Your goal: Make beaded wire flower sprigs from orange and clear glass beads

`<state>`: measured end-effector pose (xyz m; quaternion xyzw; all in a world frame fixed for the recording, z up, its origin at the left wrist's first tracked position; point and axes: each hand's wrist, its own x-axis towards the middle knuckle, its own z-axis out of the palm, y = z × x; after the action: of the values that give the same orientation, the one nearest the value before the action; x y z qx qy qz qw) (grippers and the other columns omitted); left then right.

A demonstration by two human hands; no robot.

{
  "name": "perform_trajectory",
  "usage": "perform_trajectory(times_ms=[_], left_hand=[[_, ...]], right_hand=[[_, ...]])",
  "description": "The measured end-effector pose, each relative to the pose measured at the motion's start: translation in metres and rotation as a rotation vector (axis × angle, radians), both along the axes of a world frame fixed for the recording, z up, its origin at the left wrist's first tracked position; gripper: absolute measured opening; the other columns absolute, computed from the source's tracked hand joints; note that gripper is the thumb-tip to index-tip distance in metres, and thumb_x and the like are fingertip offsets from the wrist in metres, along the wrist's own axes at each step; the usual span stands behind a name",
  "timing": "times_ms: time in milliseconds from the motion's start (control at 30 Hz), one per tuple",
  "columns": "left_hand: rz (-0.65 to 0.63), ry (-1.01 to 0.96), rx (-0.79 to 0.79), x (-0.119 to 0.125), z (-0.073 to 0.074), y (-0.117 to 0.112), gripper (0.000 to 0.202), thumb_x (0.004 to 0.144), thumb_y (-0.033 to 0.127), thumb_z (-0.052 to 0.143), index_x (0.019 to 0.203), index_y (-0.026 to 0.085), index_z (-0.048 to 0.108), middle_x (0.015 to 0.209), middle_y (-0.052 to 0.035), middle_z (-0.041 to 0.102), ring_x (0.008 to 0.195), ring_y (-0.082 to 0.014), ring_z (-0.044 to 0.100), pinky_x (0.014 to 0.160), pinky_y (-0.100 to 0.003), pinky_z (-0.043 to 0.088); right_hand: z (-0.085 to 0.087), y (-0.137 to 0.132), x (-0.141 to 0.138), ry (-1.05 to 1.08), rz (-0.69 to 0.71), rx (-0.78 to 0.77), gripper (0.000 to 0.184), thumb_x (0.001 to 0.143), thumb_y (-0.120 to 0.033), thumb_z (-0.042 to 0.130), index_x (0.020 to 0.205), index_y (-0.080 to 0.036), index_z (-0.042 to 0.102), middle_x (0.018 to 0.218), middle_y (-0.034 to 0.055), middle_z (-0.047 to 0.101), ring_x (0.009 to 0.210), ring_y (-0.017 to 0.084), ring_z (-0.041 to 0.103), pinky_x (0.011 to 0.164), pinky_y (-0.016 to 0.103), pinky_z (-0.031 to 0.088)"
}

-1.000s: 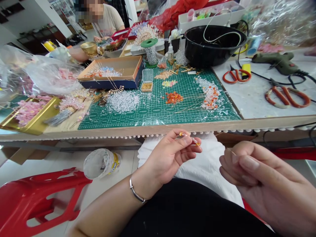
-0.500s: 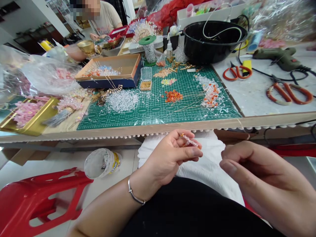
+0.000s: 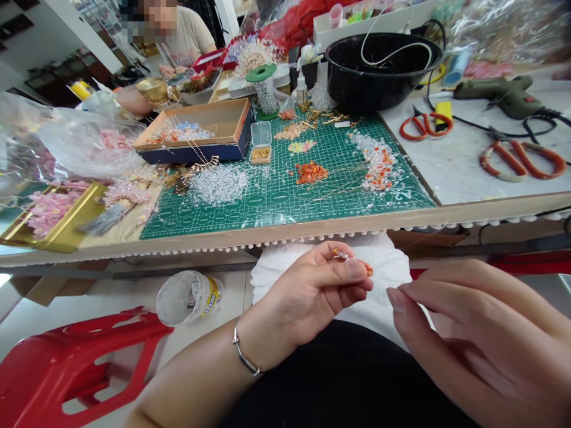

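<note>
My left hand [image 3: 312,291] is in my lap below the table edge, pinching a small beaded piece [image 3: 350,259] of clear and orange beads between thumb and fingers. A silver bangle [image 3: 243,355] circles that wrist. My right hand [image 3: 473,333] is just to the right of it, fingers curled together with the fingertips close to the piece; whether it holds a thin wire is too fine to tell. On the green cutting mat [image 3: 285,196] above lie a heap of clear beads [image 3: 218,183], a cluster of orange beads [image 3: 311,172] and a strip of clear and orange beads [image 3: 377,160].
A brown tray [image 3: 232,122], a black bowl [image 3: 379,65], two orange scissors [image 3: 520,161], a glue gun [image 3: 504,92] and a gold tray of pink flowers [image 3: 53,214] crowd the table. Another person sits at the far left. A red stool [image 3: 71,368] and a tipped tub [image 3: 187,296] are on the floor.
My right hand has moved left toward the left hand, its fingertips now nearly touching the beaded piece. The left hand has shifted slightly lower and right, still pinching.
</note>
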<state>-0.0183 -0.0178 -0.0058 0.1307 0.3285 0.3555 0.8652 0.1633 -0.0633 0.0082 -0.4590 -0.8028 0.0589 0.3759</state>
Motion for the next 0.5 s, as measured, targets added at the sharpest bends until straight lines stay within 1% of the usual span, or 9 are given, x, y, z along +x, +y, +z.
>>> perform_trajectory(times_ms=[67,133,333,500], left_hand=[[0.02,-0.041,-0.013,0.0028,0.0006,-0.0027,0.03,0.07,0.013,0.086,0.084,0.015,0.059,0.075,0.0003,0.069,0.066,-0.0074,0.067,0.067,-0.016,0.053],[0.029,-0.064,-0.009,0.0041,0.0013,-0.0045,0.031,0.069,0.013,0.086,0.083,0.015,0.059,0.075,0.0003,0.068,0.066,-0.0071,0.066,0.067,-0.016,0.053],[0.036,-0.083,-0.002,0.0028,0.0034,-0.0062,0.03,0.069,0.013,0.086,0.082,0.015,0.059,0.076,-0.0007,0.07,0.066,-0.0072,0.066,0.066,-0.015,0.053],[0.049,-0.075,0.015,0.0011,0.0033,-0.0062,0.03,0.07,0.012,0.086,0.082,0.015,0.059,0.076,-0.0005,0.07,0.067,-0.0075,0.067,0.067,-0.015,0.053]], right_hand=[[-0.0015,0.0006,-0.0015,-0.009,-0.013,0.07,0.017,0.087,-0.012,0.066,0.088,-0.025,0.054,0.072,0.003,0.064,0.059,0.016,0.057,0.052,0.03,0.047],[-0.0028,0.001,-0.003,-0.003,-0.018,0.097,0.017,0.088,-0.011,0.065,0.083,-0.023,0.054,0.069,0.0019,0.063,0.057,0.014,0.055,0.052,0.028,0.046],[-0.0047,0.0001,-0.0053,0.005,0.016,0.053,0.017,0.088,-0.009,0.063,0.084,-0.022,0.053,0.067,0.0009,0.059,0.058,0.014,0.053,0.052,0.028,0.045],[-0.0038,-0.0004,-0.0083,0.013,0.032,0.068,0.019,0.087,-0.008,0.065,0.082,-0.022,0.053,0.069,0.001,0.061,0.059,0.013,0.055,0.054,0.028,0.048]])
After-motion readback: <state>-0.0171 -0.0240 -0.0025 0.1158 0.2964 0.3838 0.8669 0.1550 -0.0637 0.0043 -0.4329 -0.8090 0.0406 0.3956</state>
